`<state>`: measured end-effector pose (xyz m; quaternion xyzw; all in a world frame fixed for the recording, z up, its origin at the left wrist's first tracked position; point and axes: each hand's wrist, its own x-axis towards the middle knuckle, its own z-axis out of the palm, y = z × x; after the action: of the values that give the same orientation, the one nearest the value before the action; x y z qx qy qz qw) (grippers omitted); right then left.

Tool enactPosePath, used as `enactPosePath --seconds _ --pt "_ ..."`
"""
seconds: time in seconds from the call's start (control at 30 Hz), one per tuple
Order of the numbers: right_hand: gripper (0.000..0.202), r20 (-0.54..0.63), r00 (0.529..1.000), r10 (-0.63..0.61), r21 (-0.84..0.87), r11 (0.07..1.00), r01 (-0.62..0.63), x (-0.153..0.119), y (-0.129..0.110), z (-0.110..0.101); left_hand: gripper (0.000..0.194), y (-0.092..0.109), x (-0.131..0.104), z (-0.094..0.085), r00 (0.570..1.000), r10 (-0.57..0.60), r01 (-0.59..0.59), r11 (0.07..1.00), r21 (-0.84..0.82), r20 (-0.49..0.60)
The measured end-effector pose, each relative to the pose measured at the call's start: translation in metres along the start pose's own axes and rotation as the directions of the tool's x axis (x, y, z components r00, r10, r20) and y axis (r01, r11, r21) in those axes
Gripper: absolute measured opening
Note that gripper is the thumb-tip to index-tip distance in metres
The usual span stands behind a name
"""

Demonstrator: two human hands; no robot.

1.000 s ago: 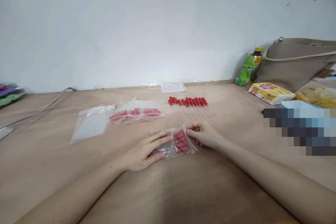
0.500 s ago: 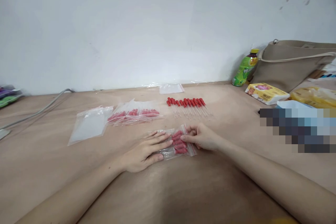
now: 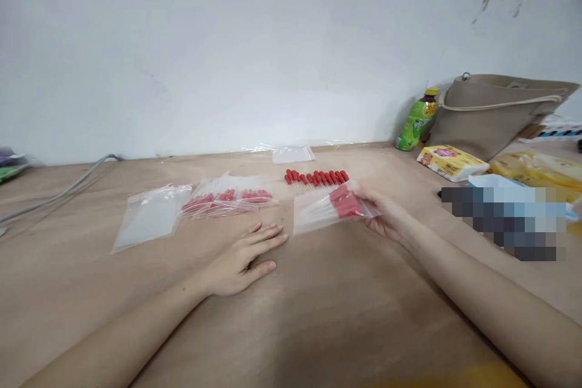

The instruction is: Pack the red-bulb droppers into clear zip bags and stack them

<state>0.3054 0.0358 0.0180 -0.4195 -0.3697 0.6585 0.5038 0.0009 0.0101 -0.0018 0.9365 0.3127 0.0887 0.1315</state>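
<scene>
My right hand [image 3: 379, 215] grips one end of a clear zip-lock bag [image 3: 313, 212], lifted off the table. Inside that bag are several droppers with red rubber bulbs [image 3: 348, 205], their thin clear stems pointing left. Palm down on the brown table covering lies my left hand [image 3: 248, 257], fingers stretched and holding nothing. Beyond the lifted bag, loose red-bulbed droppers [image 3: 322, 178] lie in a row, their stems partly hidden by it. Left of them is an overlapping pile of filled zip-lock bags [image 3: 230, 197], with flat zip-lock bags [image 3: 152, 215] beside it.
Against the wall lies another flat bag [image 3: 293, 154]. At the right stand a green drink bottle [image 3: 416, 121] and a grey-beige handbag [image 3: 482, 115], with a yellow tissue pack [image 3: 452, 163] in front. A grey cable [image 3: 68, 191] runs along the left.
My right hand has raised the filled bag from the table and moved it right and away from me. The bag has come out from under my left hand, which stays flat.
</scene>
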Motion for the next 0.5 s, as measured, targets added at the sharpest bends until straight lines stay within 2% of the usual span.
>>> enactPosePath --seconds 0.1,0.17,0.27,0.4,0.5 --pt "0.017 -0.027 0.997 -0.069 0.176 0.982 0.073 0.006 -0.015 0.005 0.046 -0.001 0.0 0.001 1.0 -0.004 0.004 1.0 0.002 0.001" --pt "0.018 -0.007 0.995 -0.099 0.251 0.963 0.097 0.013 -0.015 0.021 0.044 -0.001 0.001 0.002 1.0 -0.009 0.009 1.0 0.006 0.003" --pt "0.018 0.05 0.994 -0.102 0.303 0.949 0.082 0.033 -0.002 0.06 0.044 0.0 0.001 0.002 1.0 -0.014 0.014 1.0 0.011 0.003" --pt "0.018 -0.064 0.997 -0.039 0.355 0.933 0.059 0.067 0.026 0.115 0.043 0.002 0.001 0.002 1.0 -0.009 0.009 1.0 0.006 -0.006" --pt "0.022 -0.049 0.999 0.017 0.302 0.953 -0.002 0.085 0.042 0.138 0.043 0.001 0.0 0.002 1.0 -0.011 0.011 1.0 0.0 -0.007"
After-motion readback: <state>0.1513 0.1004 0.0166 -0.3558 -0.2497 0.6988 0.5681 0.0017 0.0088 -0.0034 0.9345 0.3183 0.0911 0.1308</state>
